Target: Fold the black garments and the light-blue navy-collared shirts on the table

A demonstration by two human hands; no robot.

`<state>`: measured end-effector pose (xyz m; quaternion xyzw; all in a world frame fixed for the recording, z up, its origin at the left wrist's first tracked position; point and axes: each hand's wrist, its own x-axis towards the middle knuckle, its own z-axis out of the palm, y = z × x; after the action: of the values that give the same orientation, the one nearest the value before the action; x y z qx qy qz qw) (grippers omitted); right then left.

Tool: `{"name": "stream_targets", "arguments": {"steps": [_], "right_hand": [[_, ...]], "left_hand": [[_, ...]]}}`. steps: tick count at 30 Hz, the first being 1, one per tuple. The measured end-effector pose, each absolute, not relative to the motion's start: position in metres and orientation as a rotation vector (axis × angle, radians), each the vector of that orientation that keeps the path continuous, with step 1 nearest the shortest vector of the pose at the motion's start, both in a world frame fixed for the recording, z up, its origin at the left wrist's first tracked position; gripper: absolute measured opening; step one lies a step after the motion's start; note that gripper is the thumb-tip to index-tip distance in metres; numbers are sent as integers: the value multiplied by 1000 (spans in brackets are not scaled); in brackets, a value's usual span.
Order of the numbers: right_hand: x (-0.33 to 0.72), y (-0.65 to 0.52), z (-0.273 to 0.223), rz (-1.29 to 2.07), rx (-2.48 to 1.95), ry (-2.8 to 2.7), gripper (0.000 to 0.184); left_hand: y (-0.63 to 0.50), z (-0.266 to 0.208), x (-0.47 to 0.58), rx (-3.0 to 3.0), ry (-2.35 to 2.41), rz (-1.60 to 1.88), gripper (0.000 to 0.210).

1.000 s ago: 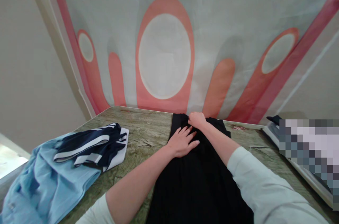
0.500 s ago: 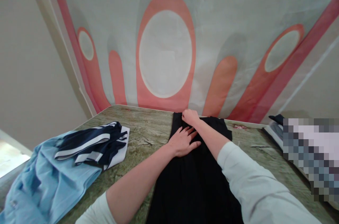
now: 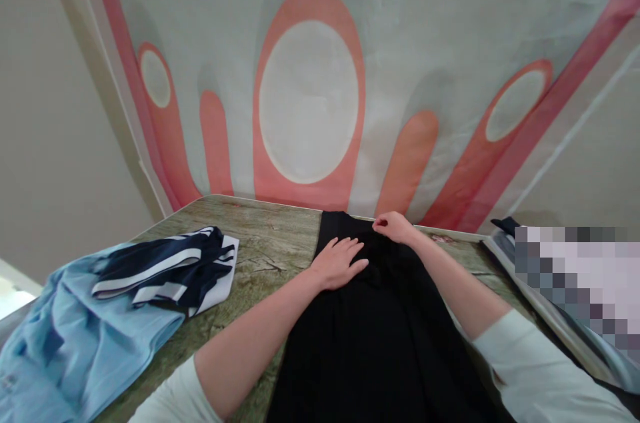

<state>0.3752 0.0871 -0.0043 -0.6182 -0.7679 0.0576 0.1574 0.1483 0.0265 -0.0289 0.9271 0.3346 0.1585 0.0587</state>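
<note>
A long black garment [image 3: 370,343] lies spread down the middle of the table, narrow at the far end and wider towards me. My left hand [image 3: 337,265] rests flat on its upper part, fingers stretched out and thumb apart. At the far edge of the cloth, my right hand [image 3: 395,228] is closed in a pinch, with dark fabric at the fingertips. Small folds show in the black cloth between the two hands. Whether it is a skirt or another piece of clothing I cannot tell.
Left on the wood-patterned table [image 3: 265,229] lies a light blue garment [image 3: 110,343] with a navy, white-striped garment [image 3: 165,266] on top. Folded clothes [image 3: 505,253], partly pixelated, sit at the right. Behind the table hangs a printed backdrop [image 3: 310,103].
My right hand has moved to the right along the garment's far edge, away from my left hand. The left hand stays flat on the cloth. The view has shifted slightly.
</note>
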Motion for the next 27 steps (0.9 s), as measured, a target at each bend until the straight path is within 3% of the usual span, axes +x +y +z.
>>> {"name": "stream_targets", "arguments": {"steps": [14,22,27], "right_hand": [[380,49,-24,159,-1596,-2054,13],[377,53,-23,272,-1361,-1867,15],[389,63,-40,286,-1496,-1809,25]], "left_hand": [[20,-11,148,2747,827,755,17],[16,-6,150,2802,745,670,27],[16,-6,149,2818,647,662,31]]}}
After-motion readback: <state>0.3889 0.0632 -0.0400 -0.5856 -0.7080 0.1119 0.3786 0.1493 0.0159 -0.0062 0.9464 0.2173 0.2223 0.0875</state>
